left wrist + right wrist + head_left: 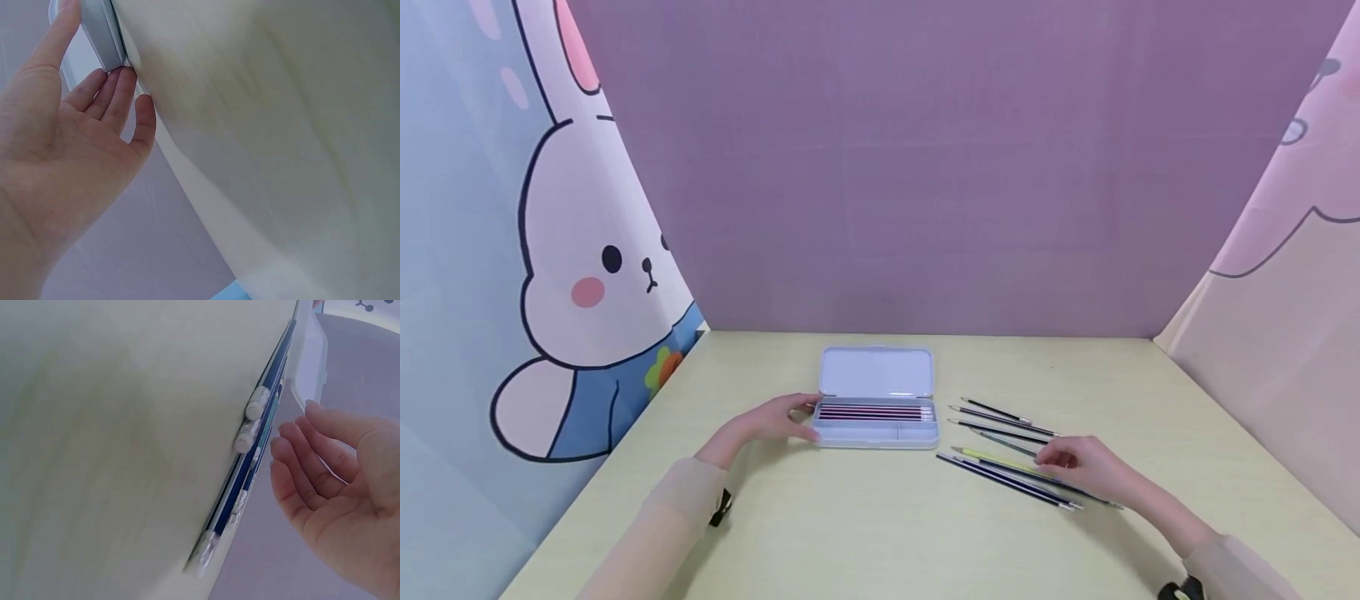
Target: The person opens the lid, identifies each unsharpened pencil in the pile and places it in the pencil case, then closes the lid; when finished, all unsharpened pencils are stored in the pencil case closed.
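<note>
A white pencil case [877, 439] lies with its lid [877, 372] raised. Several red-and-dark striped pencils [868, 412] with pale ends fill its back compartment. My left hand [775, 418] holds the case's left end, thumb toward the front corner and fingers toward the back; the left wrist view shows the fingertips against the case [103, 34]. To the right, my right hand [1086, 465] hovers over loose pencils, fingers loosely bent with nothing between them. In the right wrist view, dark blue pencils [228, 490] with white erasers lie beside the hand [344, 494].
Loose dark pencils [1000, 482] lie fanned out right of the case, along with a yellow-green pencil [992, 457] and a greyish one [1009, 443]. A purple cloth [925, 208] stands behind the pale table [850, 533]. Printed cloths hang at both sides.
</note>
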Action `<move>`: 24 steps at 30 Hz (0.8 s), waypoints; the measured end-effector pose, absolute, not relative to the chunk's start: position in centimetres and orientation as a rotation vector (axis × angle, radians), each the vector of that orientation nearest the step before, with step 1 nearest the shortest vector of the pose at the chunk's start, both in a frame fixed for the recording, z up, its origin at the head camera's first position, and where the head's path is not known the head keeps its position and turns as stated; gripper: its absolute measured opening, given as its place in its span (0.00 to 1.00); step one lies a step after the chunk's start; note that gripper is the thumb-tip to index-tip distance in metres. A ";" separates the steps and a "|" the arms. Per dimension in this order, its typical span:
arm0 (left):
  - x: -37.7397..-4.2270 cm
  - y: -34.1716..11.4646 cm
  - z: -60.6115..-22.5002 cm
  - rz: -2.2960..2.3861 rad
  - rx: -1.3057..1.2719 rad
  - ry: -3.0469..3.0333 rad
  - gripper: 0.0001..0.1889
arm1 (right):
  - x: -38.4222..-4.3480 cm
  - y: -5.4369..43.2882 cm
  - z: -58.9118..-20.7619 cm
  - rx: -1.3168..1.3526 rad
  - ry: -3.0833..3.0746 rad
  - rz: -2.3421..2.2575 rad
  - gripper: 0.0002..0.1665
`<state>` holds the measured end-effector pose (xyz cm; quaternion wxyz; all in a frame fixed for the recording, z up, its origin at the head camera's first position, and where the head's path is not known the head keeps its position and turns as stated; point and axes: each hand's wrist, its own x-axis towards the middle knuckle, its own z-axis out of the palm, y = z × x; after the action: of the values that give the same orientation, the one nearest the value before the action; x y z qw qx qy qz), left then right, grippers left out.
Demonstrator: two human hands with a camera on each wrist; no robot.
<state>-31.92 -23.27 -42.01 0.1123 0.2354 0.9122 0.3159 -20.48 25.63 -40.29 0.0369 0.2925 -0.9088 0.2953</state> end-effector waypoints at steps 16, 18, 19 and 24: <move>-32.0 -23.3 -42.0 0.915 0.688 2.681 0.43 | -19.8 27.6 -41.0 0.890 -2.886 0.919 0.07; -32.0 -23.3 -42.1 0.913 0.691 2.682 0.43 | -19.8 27.9 -41.1 0.884 -2.895 0.912 0.08; -32.0 -23.3 -42.1 0.907 0.698 2.685 0.43 | -19.8 28.0 -41.2 0.880 -2.896 0.908 0.08; -31.9 -23.3 -42.0 0.918 0.698 2.680 0.43 | -19.7 28.3 -41.3 0.867 -2.881 0.907 0.08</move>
<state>-31.94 -23.29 -42.00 0.1118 0.2377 0.9128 0.3127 -19.73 28.32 -41.33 -0.0003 0.2759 -0.9168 0.2888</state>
